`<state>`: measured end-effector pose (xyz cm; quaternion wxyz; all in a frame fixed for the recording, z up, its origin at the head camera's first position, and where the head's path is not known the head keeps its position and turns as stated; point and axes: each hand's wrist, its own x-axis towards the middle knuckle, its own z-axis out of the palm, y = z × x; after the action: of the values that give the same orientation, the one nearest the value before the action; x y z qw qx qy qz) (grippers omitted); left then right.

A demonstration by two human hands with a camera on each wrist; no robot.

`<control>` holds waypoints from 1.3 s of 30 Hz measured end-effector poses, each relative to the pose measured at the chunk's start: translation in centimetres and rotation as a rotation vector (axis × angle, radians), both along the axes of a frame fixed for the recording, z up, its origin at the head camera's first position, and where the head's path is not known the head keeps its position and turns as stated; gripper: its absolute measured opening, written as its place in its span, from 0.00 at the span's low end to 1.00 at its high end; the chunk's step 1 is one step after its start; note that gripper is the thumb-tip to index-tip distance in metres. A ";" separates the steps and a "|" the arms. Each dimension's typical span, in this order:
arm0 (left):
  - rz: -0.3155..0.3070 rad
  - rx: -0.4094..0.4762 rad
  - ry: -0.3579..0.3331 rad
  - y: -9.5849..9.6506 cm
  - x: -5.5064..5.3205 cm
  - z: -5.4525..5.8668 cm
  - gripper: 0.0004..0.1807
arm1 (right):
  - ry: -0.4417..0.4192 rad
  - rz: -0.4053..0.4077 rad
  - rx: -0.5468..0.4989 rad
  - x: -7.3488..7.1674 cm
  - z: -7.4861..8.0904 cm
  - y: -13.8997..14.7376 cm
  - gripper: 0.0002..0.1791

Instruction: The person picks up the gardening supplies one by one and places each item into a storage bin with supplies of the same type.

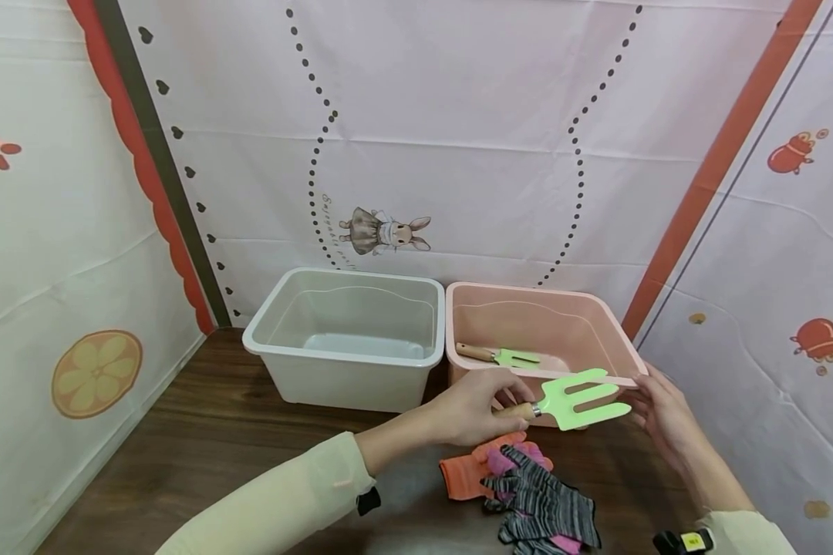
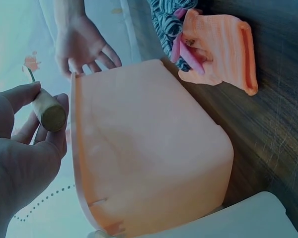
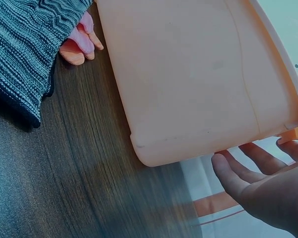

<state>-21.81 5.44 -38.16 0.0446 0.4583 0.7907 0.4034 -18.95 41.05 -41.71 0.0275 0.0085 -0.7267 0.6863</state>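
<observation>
My left hand (image 1: 468, 405) holds a hand fork (image 1: 576, 401) with a light green head by its wooden handle. It hangs over the front rim of the pink bin (image 1: 548, 293), tines pointing right. The left wrist view shows the handle's butt end (image 2: 53, 117) between thumb and fingers. My right hand (image 1: 669, 424) is at the bin's front right corner. In the right wrist view its fingers (image 3: 263, 157) are spread loosely beside the bin's wall, with fingertips right at it. Inside the pink bin lies a second green tool (image 1: 517, 358) with a wooden handle.
A pale grey bin (image 1: 361, 385) stands left of the pink one. In front of the pink bin, grey striped gloves (image 1: 555, 501) and an orange glove (image 1: 467, 474) lie heaped on the dark wooden table (image 1: 201, 432). A printed cloth (image 1: 458, 92) hangs behind.
</observation>
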 end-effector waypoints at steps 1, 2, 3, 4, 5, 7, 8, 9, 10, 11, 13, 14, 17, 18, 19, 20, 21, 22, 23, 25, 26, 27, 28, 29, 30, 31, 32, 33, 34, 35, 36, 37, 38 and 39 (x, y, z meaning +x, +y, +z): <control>0.005 0.003 0.002 0.0 -0.1 0.1 0.16 | -0.002 -0.001 -0.001 0.0 0.0 0.0 0.39; 0.009 0.005 0.002 0.0 -0.2 0.2 0.15 | -0.004 -0.004 0.000 0.0 0.0 0.0 0.39; 0.013 0.006 0.001 0.0 -0.2 0.3 0.15 | -0.007 -0.007 0.004 0.0 0.0 -0.1 0.40; 0.016 0.007 0.001 0.0 -0.3 0.5 0.14 | -0.010 -0.011 0.006 0.0 0.0 -0.1 0.40; 0.019 0.007 0.000 0.0 -0.4 0.5 0.14 | -0.012 -0.014 0.006 0.0 0.1 -0.1 0.40; 0.028 0.003 -0.002 0.0 -0.5 0.7 0.14 | -0.017 -0.021 0.000 -0.1 0.1 -0.1 0.40; 0.030 0.004 -0.007 0.1 -0.5 0.8 0.14 | -0.016 -0.021 -0.003 -0.1 0.1 -0.1 0.40; 0.032 0.006 -0.012 0.1 -0.6 0.9 0.15 | -0.016 -0.019 -0.007 -0.1 0.1 -0.1 0.40; 0.034 0.009 -0.019 0.1 -0.7 1.0 0.15 | -0.014 -0.019 -0.011 -0.1 0.1 -0.1 0.39; 0.036 0.013 -0.026 0.1 -0.7 1.0 0.15 | -0.013 -0.016 -0.016 -0.1 0.1 -0.1 0.39; 0.036 0.025 -0.025 0.1 -0.9 1.2 0.16 | -0.012 -0.011 -0.028 -0.1 0.2 -0.1 0.38; 0.037 0.030 -0.019 0.2 -1.0 1.3 0.16 | -0.014 -0.009 -0.032 -0.1 0.2 -0.1 0.37; 0.046 0.028 0.005 0.1 -1.2 1.6 0.16 | -0.031 -0.015 -0.036 -0.1 0.3 -0.1 0.37; 0.048 0.025 0.017 0.2 -1.3 1.7 0.16 | -0.038 -0.018 -0.035 -0.1 0.3 -0.1 0.37; 0.051 0.024 0.027 0.2 -1.4 1.8 0.16 | -0.044 -0.022 -0.030 -0.1 0.3 -0.1 0.38; 0.055 0.021 0.028 0.2 -1.5 1.9 0.16 | -0.049 -0.025 -0.027 -0.1 0.3 -0.1 0.38; 0.059 0.025 0.029 0.1 -1.6 2.1 0.16 | -0.050 -0.026 -0.026 -0.1 0.3 -0.1 0.38; 0.061 0.031 0.031 0.1 -1.7 2.3 0.16 | -0.049 -0.024 -0.025 -0.1 0.3 -0.1 0.37; 0.063 0.042 0.032 0.2 -1.9 2.5 0.16 | -0.046 -0.022 -0.025 -0.1 0.3 -0.1 0.37; 0.070 0.063 0.033 0.2 -2.2 2.8 0.15 | -0.036 -0.016 -0.031 -0.1 0.2 0.0 0.34; 0.071 0.077 0.033 0.3 -2.4 2.9 0.15 | -0.032 -0.014 -0.033 -0.1 0.2 0.0 0.33; 0.073 0.089 0.031 0.3 -2.6 3.1 0.15 | -0.028 -0.013 -0.033 -0.1 0.2 0.0 0.32; 0.074 0.097 0.028 0.3 -2.7 3.2 0.15 | -0.029 -0.013 -0.034 -0.1 0.2 0.0 0.32; 0.076 0.100 0.029 0.4 -2.9 3.2 0.15 | -0.030 -0.014 -0.034 -0.1 0.2 0.0 0.32; 0.079 0.101 0.027 0.5 -3.1 3.3 0.15 | -0.032 -0.016 -0.034 -0.2 0.2 0.0 0.33; 0.084 0.103 0.030 0.5 -3.2 3.3 0.15 | -0.035 -0.018 -0.031 -0.2 0.2 0.0 0.34; 0.089 0.104 0.033 0.6 -3.4 3.3 0.15 | -0.037 -0.018 -0.027 -0.2 0.2 0.0 0.36; 0.096 0.103 0.037 0.7 -3.5 3.3 0.15 | -0.040 -0.018 -0.026 -0.2 0.2 0.0 0.37; 0.104 0.103 0.045 0.8 -3.7 3.3 0.15 | -0.044 -0.018 -0.022 -0.2 0.2 0.0 0.38; 0.111 0.102 0.056 0.9 -3.9 3.3 0.15 | -0.045 -0.019 -0.019 -0.2 0.2 0.0 0.39; 0.119 0.103 0.059 1.0 -4.1 3.3 0.15 | -0.047 -0.020 -0.014 -0.2 0.2 0.0 0.39; 0.127 0.102 0.068 1.2 -4.3 3.3 0.15 | -0.049 -0.023 -0.012 -0.2 0.2 0.0 0.39; 0.133 0.104 0.071 1.3 -4.5 3.4 0.15 | -0.051 -0.026 -0.007 -0.1 0.2 -0.1 0.39; 0.141 0.103 0.072 1.4 -4.8 3.4 0.15 | -0.054 -0.029 -0.001 -0.1 0.2 -0.1 0.39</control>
<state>-26.59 6.87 -34.80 -0.0361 0.4175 0.8002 0.4290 -19.07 40.95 -41.54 0.0178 -0.0207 -0.7269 0.6862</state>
